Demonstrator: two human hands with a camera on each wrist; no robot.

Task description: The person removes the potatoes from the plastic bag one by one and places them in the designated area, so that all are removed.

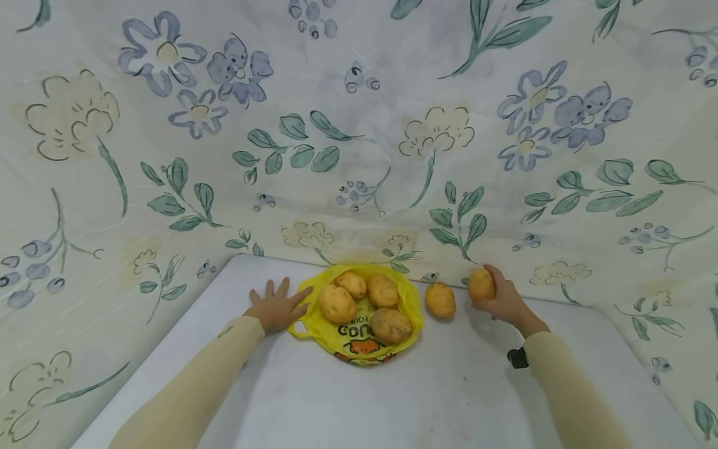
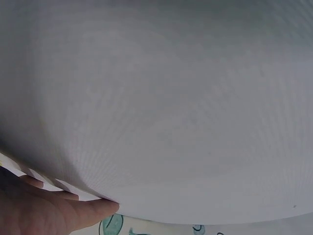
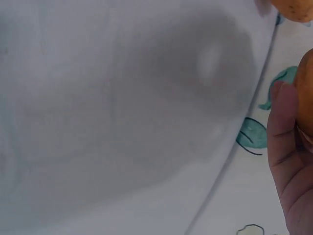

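Note:
A yellow plastic bag (image 1: 349, 340) lies spread on the white table, with several potatoes (image 1: 337, 304) within its rim. My left hand (image 1: 275, 307) rests at the bag's left side, fingers spread, some fingertips touching the yellow plastic near its handle loop. In the left wrist view the left hand (image 2: 54, 213) shows only partly, at the lower left. My right hand (image 1: 507, 305) grips one potato (image 1: 481, 285) near the back edge of the table. Part of that same potato (image 3: 306, 93) shows at the right wrist view's edge. Between the bag and my right hand sits another potato (image 1: 440, 300).
The white table (image 1: 359, 405) meets a floral cloth (image 1: 359, 187) that hangs behind it and at both sides. A small black object (image 1: 518, 358) is at the right wrist. Dark specks mark the tabletop right of centre.

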